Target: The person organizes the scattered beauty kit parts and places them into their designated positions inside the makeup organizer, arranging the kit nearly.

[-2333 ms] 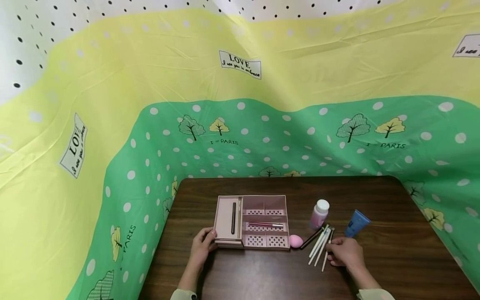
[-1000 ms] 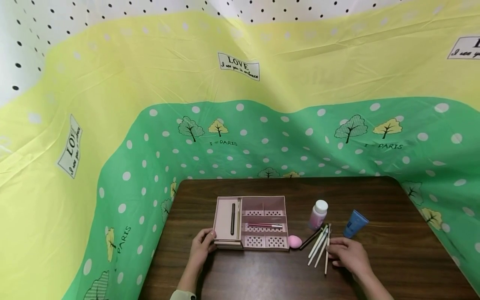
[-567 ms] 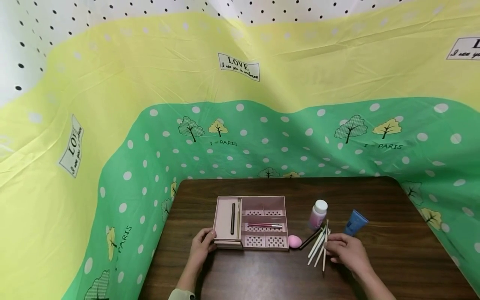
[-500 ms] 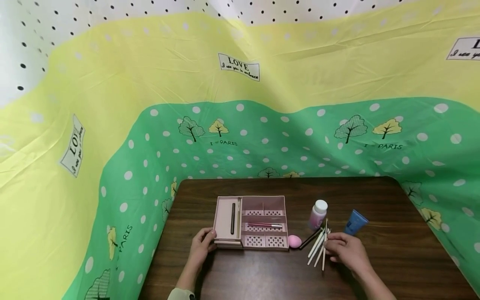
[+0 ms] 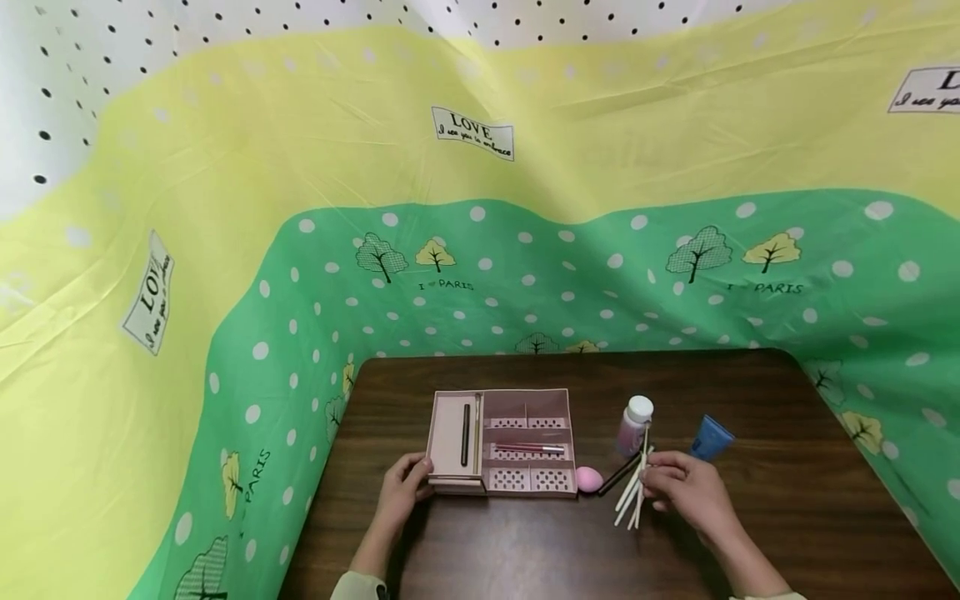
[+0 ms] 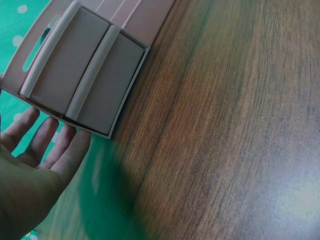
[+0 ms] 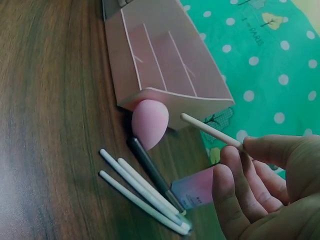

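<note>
From the head view, the right hand [image 5: 686, 492] pinches one thin white stick [image 5: 642, 450] lifted over the other sticks [image 5: 628, 503] on the table [image 5: 525, 550], beside the pink organizer [image 5: 501, 443]; the left hand [image 5: 401, 490] rests against its near corner. Left wrist: straight, relaxed fingers [image 6: 45, 145] touch the organizer's edge (no clasp). Right wrist: the stick [image 7: 210, 131] looks light, stiff, slippery; pinching mid-shaft seems safest

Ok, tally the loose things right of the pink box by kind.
White sticks: 4, one held stick in right hand
Dark pencil: 1
Pink sponge: 1
Bottle: 1
Blue tube: 1
Total: 8
</note>
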